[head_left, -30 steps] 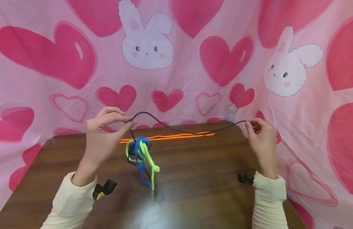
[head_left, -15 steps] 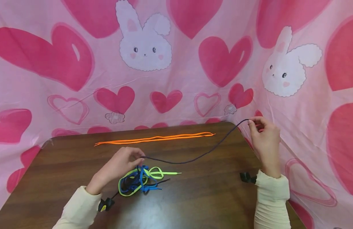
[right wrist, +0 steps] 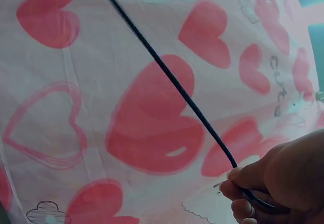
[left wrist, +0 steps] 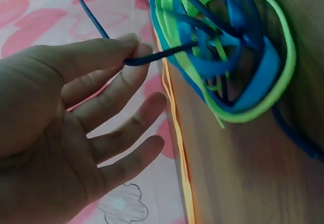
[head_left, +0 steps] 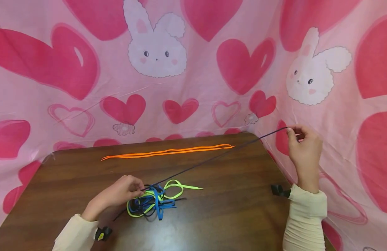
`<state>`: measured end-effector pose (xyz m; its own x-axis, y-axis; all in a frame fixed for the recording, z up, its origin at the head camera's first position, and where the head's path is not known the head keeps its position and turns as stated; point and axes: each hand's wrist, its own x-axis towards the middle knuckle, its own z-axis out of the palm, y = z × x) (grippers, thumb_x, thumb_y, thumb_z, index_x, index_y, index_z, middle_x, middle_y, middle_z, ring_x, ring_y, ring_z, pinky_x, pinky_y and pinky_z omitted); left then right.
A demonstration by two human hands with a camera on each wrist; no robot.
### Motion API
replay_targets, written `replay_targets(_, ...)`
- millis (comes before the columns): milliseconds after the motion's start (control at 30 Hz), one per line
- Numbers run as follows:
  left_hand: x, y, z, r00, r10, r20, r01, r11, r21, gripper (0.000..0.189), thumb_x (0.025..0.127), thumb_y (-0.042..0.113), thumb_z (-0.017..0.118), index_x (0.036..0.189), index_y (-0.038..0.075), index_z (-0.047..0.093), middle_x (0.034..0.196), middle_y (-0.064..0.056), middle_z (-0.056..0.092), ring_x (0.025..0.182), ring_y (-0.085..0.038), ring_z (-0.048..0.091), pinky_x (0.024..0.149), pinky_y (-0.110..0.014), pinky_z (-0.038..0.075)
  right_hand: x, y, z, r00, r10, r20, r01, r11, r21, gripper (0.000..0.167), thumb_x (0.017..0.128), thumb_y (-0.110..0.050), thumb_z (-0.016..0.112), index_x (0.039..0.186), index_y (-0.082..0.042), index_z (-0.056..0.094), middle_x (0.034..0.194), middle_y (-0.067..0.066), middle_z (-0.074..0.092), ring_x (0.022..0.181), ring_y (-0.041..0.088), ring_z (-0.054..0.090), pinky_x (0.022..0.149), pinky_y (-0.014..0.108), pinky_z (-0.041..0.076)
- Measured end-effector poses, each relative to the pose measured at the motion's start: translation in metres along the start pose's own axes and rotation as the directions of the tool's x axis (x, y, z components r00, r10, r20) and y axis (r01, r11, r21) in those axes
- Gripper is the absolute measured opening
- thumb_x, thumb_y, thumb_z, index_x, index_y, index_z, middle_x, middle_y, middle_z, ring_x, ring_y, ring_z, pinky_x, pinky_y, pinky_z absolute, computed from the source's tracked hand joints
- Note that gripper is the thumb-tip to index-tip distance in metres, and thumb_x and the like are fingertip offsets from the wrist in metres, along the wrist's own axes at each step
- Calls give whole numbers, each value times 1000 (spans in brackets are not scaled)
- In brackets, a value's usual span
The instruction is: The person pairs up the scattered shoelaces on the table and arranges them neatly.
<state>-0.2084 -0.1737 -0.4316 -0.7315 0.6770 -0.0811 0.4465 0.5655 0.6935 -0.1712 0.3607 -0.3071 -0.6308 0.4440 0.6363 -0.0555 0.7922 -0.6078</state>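
Dark cord [head_left: 212, 159]: in the head view, runs nearly straight between left hand [head_left: 124, 190] and right hand [head_left: 307, 148], slanting up toward the right above the brown table [head_left: 231, 209]. Pinched low by the left, just beside a tangled bundle [head_left: 159, 198] of blue, yellow-green and dark laces; hard to tell whether touching it. Pinched well higher by the right, in front of the pink heart-print cloth [head_left: 196, 82]. Farther back on the table, an orange lace [head_left: 168, 152] lying lengthwise, doubled and almost straight. At the wrists, cream sleeves [head_left: 75, 233] with small black devices [head_left: 280, 190] beside the cuffs. In the left wrist view, caught between thumb and nearest fingertips, with the two lowest fingers apart and loosely bent; angles sharply at the pinch and leads on to the bundle, with a yellow-green loop curving around blue and dark strands. Past the fingertips, orange lace along the table's side, next to the cloth. In the right wrist view, drops in a taut diagonal from the top left into the closed pinch of thumb and curled fingers, with a short length continuing past the grip along the shadowed hand; printed hearts behind.
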Motion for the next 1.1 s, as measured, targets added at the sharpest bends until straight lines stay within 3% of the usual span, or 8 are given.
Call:
replay_targets(133,-8,-2,-2,1000,9,6,-8,1000,-28,6,95,14,71,98,11,75,91,3,73,84,-4,62,83,-40,59,1,2,-3,999,20,-25,-20,1000,8,23,98,-23,66,103,-3,77,74,-39,50,66,-12,49,62,9,38)
replay_targets(267,-16,12,-8,991,10,-134,-19,997,-69,11,97,18,70,104,13,76,99,5,73,92,-6,64,88,-39,57,0,3,-1,1000,-5,9,5,1000,20,21,98,-19,67,102,-1,77,76,-33,54,66,-10,50,63,7,39)
replay_targets(333,-20,22,-15,971,29,-238,-47,997,-68,11,96,17,71,106,14,76,97,7,73,90,-6,65,85,-32,56,-1,3,0,999,-17,30,17,1000,16,19,97,-16,67,102,-1,77,79,-21,62,66,-10,50,64,7,40)
replay_targets(467,-29,41,-34,907,111,-407,-123,992,-3,17,93,8,73,106,18,76,87,12,71,85,-5,64,81,-23,51,-4,4,2,999,-15,43,14,1000,10,19,97,-16,67,102,-1,77,88,9,72,67,-9,50,65,7,39)
replay_targets(533,-36,47,-44,878,145,-455,-144,989,38,21,91,4,74,106,19,77,84,12,70,86,-5,63,82,-19,49,-4,6,3,999,-12,40,12,1000,3,19,98,-16,66,102,-2,77,88,7,72,67,-9,50,64,8,39)
replay_targets(700,-53,51,-64,840,154,-520,-130,988,83,25,88,3,77,105,21,78,87,7,71,85,-3,62,86,-11,41,-2,14,7,998,13,62,-11,1000,-21,19,98,-18,65,104,-3,77,81,-14,65,66,-9,50,65,10,39)
replay_targets(900,-65,51,-76,790,210,-576,-146,977,155,36,80,-6,81,102,23,78,90,9,72,89,2,62,88,-8,38,2,27,15,990,28,138,-22,999,-44,23,99,-22,65,107,-2,75,95,18,73,67,-12,48,63,8,39)
replay_targets(1100,-68,42,-83,740,287,-609,-166,954,248,46,70,-16,82,100,19,79,90,10,72,91,7,61,85,-5,41,3,37,20,986,11,164,1,997,-76,23,99,-22,64,106,-3,76,95,20,74,65,-13,46,60,10,38)
